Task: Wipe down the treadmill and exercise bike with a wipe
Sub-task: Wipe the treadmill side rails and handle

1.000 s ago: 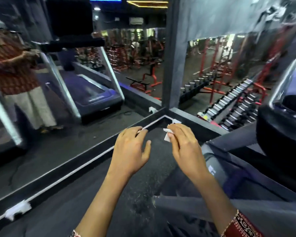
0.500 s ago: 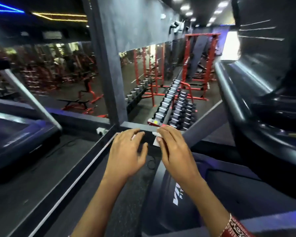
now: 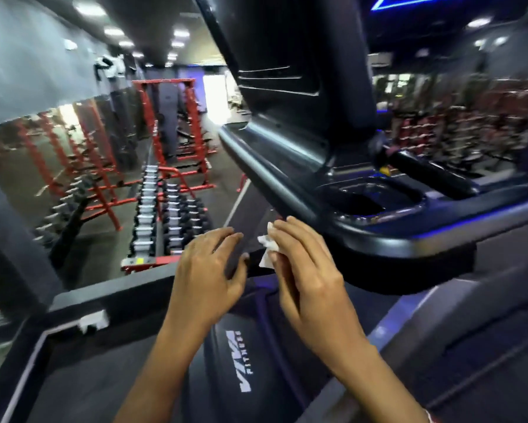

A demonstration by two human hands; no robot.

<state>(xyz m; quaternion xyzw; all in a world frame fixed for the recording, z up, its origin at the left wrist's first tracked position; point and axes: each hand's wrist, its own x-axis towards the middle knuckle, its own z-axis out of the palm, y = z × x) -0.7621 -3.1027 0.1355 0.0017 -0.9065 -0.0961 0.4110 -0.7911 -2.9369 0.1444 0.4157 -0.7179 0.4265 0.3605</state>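
Head view puts both hands just under the near-left corner of the treadmill console [image 3: 378, 236], which I take as my reference for everything else. The right hand [image 3: 313, 282] pinches a small white wipe [image 3: 268, 250] between thumb and curled fingers. The wipe is crumpled and pokes out to the left of the fingertips, close beneath the console's left edge. I cannot tell whether it touches the plastic.

The left hand [image 3: 206, 279] sits to the left of the console, just beside the right hand, with a narrow gap between them. Its fingers are loosely bent forward, the thumb points toward the wipe, and I see nothing held in it.

The console itself is dark and glossy. A rounded recess [image 3: 360, 203] is sunk into its left part, and a tall dark screen panel [image 3: 287, 71] rises from its far side. A black padded handle [image 3: 433, 172] lies across its right part.

Below the console, under both forearms, is the dark motor cover [image 3: 226, 370], which carries white lettering. Further off to the left of the console stands a dumbbell rack [image 3: 153, 215] on a red frame, with red lifting racks [image 3: 171, 123] behind it. Beyond the console to the right, the equipment is too blurred for me to identify.
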